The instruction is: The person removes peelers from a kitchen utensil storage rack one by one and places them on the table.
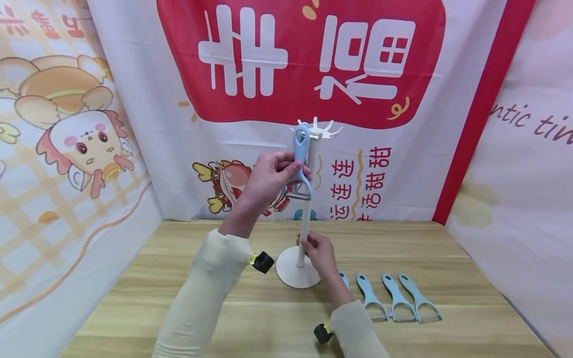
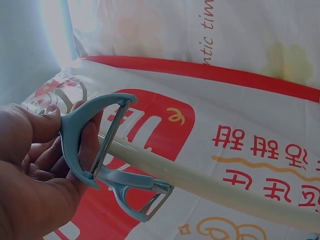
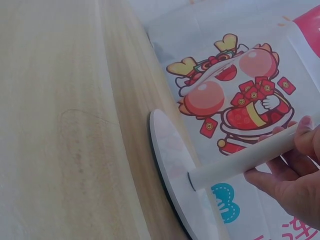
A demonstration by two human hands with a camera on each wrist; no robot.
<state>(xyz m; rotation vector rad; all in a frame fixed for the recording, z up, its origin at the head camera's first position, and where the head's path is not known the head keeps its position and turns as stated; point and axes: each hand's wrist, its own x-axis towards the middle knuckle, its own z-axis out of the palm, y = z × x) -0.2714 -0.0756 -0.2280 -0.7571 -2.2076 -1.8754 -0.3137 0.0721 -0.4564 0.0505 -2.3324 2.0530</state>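
A light-blue Y-shaped peeler (image 1: 302, 146) is upright, blade end down, at the top of a white stand (image 1: 306, 223). My left hand (image 1: 270, 179) pinches it by the handle near the blade. The hole in its handle overlaps the hooks (image 1: 329, 133); I cannot tell whether a hook passes through it. In the left wrist view, a second blue peeler (image 2: 132, 185) shows just behind the held one (image 2: 74, 130), beside the pole. My right hand (image 1: 321, 253) grips the pole low down, above the round base (image 1: 288, 268); in the right wrist view its fingers curl around the pole (image 3: 240, 162).
Several blue peelers lie on the wooden table to the right of the base, among them one peeler (image 1: 393, 288) near the middle; the leftmost is partly hidden by my right forearm. A printed cloth (image 1: 179, 174) hangs behind the stand, with more cloth on both sides.
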